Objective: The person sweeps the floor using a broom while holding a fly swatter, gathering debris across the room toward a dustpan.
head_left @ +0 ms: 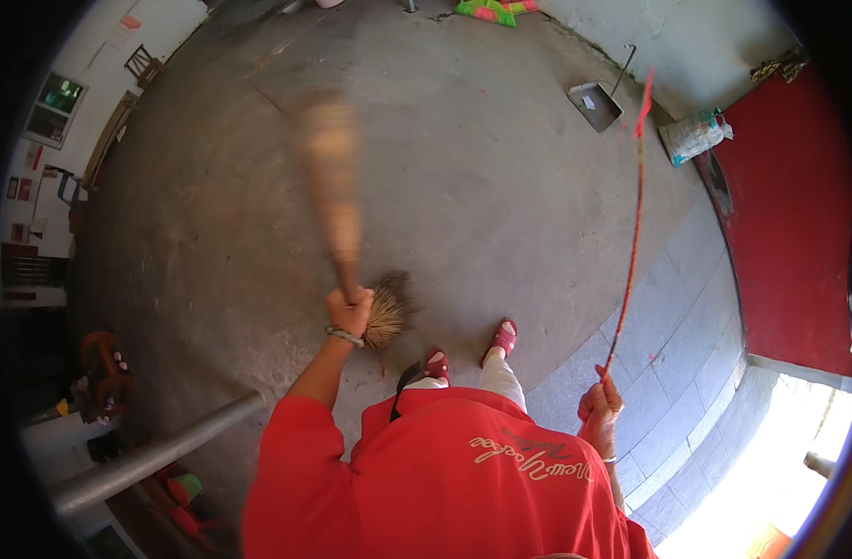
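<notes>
My left hand grips the wooden handle of a straw broom; the handle's far part is smeared by motion. The broom's bristles show just behind that hand, over the concrete floor near my feet in red sandals. My right hand is closed round a long, thin red stick that rises toward the upper right and has a red piece at its tip.
A metal dustpan, a sack and a red panel line the right. Green-and-pink items lie far back. A metal pipe crosses the lower left beside wooden furniture. Pale paving borders the floor at right.
</notes>
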`<state>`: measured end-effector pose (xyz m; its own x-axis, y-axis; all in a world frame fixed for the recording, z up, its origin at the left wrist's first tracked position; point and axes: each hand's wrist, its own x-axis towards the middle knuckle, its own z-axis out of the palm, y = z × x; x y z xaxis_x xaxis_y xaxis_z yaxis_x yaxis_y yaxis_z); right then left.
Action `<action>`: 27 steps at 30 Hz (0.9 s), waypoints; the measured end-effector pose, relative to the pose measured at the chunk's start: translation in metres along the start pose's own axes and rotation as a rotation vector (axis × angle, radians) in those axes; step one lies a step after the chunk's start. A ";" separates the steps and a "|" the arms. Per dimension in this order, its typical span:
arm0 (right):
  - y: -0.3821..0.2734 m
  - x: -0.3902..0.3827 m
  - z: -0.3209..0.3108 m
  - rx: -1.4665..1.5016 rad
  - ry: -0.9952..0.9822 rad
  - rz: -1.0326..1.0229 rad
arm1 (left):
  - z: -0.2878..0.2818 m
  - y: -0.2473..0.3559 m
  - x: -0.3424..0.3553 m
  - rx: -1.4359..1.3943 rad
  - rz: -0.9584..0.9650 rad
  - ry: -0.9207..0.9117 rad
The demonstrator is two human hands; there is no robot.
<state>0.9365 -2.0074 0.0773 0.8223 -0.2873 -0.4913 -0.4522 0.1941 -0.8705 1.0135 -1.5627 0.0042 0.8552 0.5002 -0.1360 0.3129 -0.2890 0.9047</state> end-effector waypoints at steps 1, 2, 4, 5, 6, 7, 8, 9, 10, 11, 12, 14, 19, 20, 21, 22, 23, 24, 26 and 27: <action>-0.016 -0.006 0.008 0.051 -0.015 -0.074 | 0.011 -0.007 -0.002 0.117 0.207 -0.092; -0.032 -0.010 0.013 0.059 -0.047 -0.191 | 0.022 0.008 -0.011 0.133 0.190 -0.245; -0.068 -0.015 0.020 -0.065 -0.008 -0.295 | 0.039 0.007 -0.031 0.141 0.237 -0.514; -0.087 -0.019 0.024 0.003 -0.023 -0.308 | 0.049 -0.006 -0.041 0.184 0.244 -0.623; -0.095 -0.018 0.014 0.049 -0.023 -0.361 | 0.060 -0.017 -0.049 0.227 0.252 -0.739; -0.103 -0.020 0.010 0.096 -0.023 -0.408 | 0.065 -0.008 -0.057 0.277 0.139 -0.911; -0.114 -0.022 0.011 -0.155 0.004 -0.630 | 0.068 0.000 -0.065 0.327 0.020 -1.081; -0.130 -0.026 0.015 -0.407 0.034 -0.848 | 0.074 -0.007 -0.072 0.332 0.017 -1.078; -0.142 -0.029 0.007 -0.556 0.040 -0.676 | 0.081 -0.019 -0.079 0.366 0.140 -1.113; -0.152 -0.035 0.005 -0.491 -0.043 -0.612 | 0.085 -0.030 -0.082 0.402 0.262 -1.148; -0.155 -0.038 0.006 -0.353 0.061 -0.539 | 0.090 -0.029 -0.080 0.409 0.264 -1.159; -0.149 -0.023 -0.011 -0.213 0.181 -0.454 | 0.104 -0.023 -0.077 0.490 0.215 -1.249; -0.175 0.012 -0.033 0.467 -0.344 -0.509 | 0.153 0.012 -0.049 0.692 0.204 -1.403; -0.183 0.021 -0.045 0.336 -0.362 -0.539 | 0.163 0.019 -0.046 0.741 0.219 -1.431; -0.190 0.029 -0.060 0.201 -0.384 -0.567 | 0.173 0.032 -0.043 0.750 0.224 -1.469; -0.193 0.036 -0.073 0.164 -0.165 -0.589 | 0.187 0.050 -0.038 0.763 0.230 -1.434; -0.199 0.040 -0.089 0.166 -0.128 -0.585 | 0.202 0.062 -0.032 0.776 0.238 -1.397; -0.206 0.044 -0.103 0.102 -0.032 -0.589 | 0.213 0.061 -0.026 0.678 0.342 -1.332; -0.222 0.046 -0.098 0.091 0.261 -0.740 | 0.238 0.103 -0.014 0.720 0.401 -1.351; -0.226 0.044 -0.120 -0.007 0.134 -0.732 | 0.245 0.124 -0.008 0.742 0.443 -1.334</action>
<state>1.0334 -2.1761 0.2492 0.8653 -0.4527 0.2152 0.1924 -0.0965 -0.9766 1.1470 -1.8029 0.0188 0.5374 -0.6567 -0.5291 -0.2662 -0.7274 0.6325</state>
